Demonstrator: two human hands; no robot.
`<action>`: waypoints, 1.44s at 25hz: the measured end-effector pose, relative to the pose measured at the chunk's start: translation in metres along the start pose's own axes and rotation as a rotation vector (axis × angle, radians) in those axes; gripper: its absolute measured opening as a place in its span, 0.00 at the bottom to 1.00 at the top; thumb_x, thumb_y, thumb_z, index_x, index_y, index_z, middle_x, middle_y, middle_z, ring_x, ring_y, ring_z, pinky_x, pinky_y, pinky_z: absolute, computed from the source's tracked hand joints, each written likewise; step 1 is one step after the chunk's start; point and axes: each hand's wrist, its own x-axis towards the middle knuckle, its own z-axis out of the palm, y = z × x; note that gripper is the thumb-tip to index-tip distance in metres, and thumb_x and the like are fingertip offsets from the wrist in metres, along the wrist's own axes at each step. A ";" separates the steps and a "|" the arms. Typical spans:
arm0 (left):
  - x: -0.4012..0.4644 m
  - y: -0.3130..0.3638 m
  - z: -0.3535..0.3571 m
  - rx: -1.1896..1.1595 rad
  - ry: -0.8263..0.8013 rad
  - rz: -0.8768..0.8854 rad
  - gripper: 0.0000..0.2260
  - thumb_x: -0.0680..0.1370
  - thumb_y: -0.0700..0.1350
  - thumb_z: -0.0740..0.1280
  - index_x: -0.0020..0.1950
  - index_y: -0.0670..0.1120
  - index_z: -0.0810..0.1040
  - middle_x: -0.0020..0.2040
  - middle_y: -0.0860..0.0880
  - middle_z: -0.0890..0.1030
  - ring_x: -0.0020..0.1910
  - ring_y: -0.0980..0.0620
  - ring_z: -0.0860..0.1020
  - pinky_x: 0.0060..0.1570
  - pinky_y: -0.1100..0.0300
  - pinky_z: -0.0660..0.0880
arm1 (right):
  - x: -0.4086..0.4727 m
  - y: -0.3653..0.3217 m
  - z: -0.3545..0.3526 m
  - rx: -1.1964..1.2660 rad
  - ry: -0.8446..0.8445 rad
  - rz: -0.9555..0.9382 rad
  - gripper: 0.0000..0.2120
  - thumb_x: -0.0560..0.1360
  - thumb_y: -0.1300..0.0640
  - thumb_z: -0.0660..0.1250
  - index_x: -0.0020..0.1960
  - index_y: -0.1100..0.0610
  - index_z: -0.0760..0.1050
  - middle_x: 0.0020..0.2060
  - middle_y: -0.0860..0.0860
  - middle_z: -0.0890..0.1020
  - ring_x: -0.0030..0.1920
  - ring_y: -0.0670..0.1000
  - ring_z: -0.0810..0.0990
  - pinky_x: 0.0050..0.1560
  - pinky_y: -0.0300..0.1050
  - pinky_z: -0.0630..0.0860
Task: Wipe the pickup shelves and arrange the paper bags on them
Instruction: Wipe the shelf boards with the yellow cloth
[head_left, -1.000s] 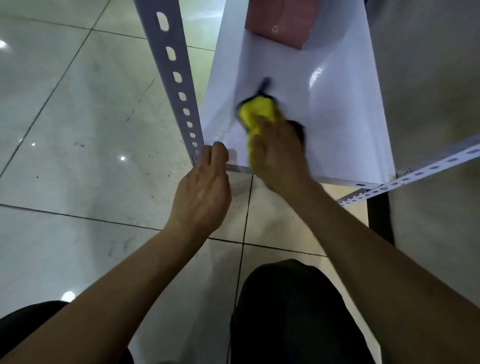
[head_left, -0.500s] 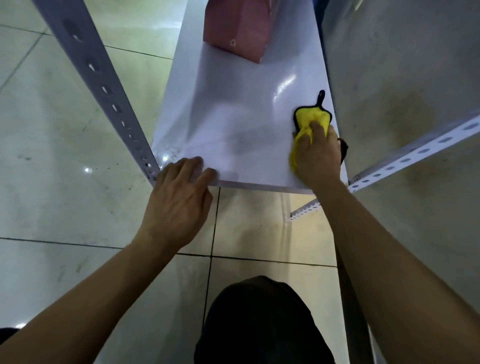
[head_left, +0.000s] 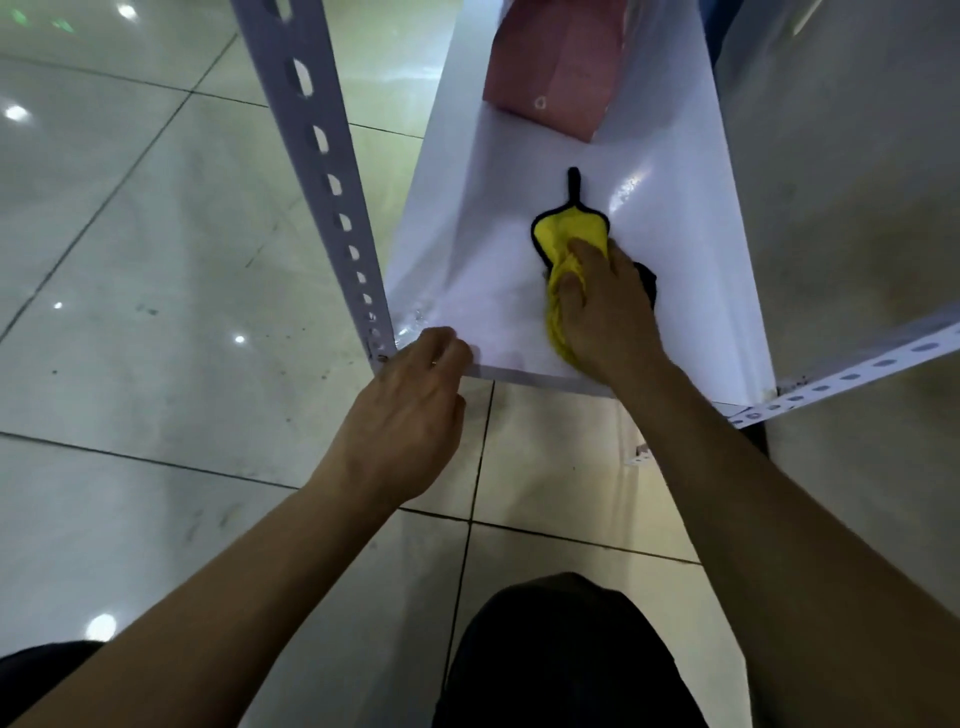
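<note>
Tiled floor, glossy, pale, dark grout lines; lies under both forearms and out to the left of the left hand.

White shelf, a long flat board running away from the hands. Its near edge sits right at the knuckles of both hands. Small wet specks near the corner just beyond the left hand.

Slotted upright post, pale grey, rises from the shelf's near-left corner, just left of the left hand. A second slotted rail runs off to the right of the right forearm.

Forearms: both bare, reaching forward from the bottom corners and converging on the shelf's near edge. Dark-clothed knees below them.

Pink paper bag stands on the shelf at the far end, well beyond the right hand, apart from the cloth; a small round mark on its near face.

Left hand: palm down, fingers curled over the shelf's near-left edge beside the post, gripping the edge; holds nothing else.

Right hand: palm down on the shelf, fingers spread and pressed onto the cloth, wrist crossing the near edge.

Yellow cloth, black-trimmed, bunched under the right hand's fingers; its free part fans out ahead of the fingertips, a black loop pointing toward the bag. A strip of yellow trails back along the hand's left side to the shelf edge.
</note>
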 end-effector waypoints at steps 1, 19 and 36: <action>0.001 0.001 -0.001 -0.008 0.021 -0.019 0.17 0.75 0.36 0.60 0.64 0.40 0.74 0.63 0.42 0.75 0.52 0.41 0.78 0.44 0.48 0.77 | -0.001 -0.008 0.002 -0.039 0.004 0.033 0.25 0.84 0.53 0.54 0.80 0.55 0.60 0.79 0.59 0.61 0.73 0.63 0.66 0.74 0.54 0.59; 0.011 0.024 0.019 -0.014 0.030 -0.008 0.27 0.74 0.30 0.58 0.74 0.34 0.66 0.69 0.35 0.72 0.65 0.36 0.73 0.64 0.46 0.71 | -0.035 0.044 -0.015 0.056 0.081 0.072 0.23 0.85 0.51 0.55 0.78 0.53 0.65 0.77 0.58 0.65 0.72 0.62 0.67 0.73 0.56 0.63; 0.014 0.028 0.023 0.053 -0.010 0.014 0.18 0.75 0.39 0.59 0.64 0.39 0.74 0.58 0.39 0.76 0.55 0.39 0.75 0.55 0.48 0.72 | -0.103 0.038 -0.010 0.135 0.200 0.121 0.20 0.81 0.64 0.60 0.72 0.57 0.73 0.67 0.60 0.75 0.64 0.62 0.72 0.67 0.57 0.67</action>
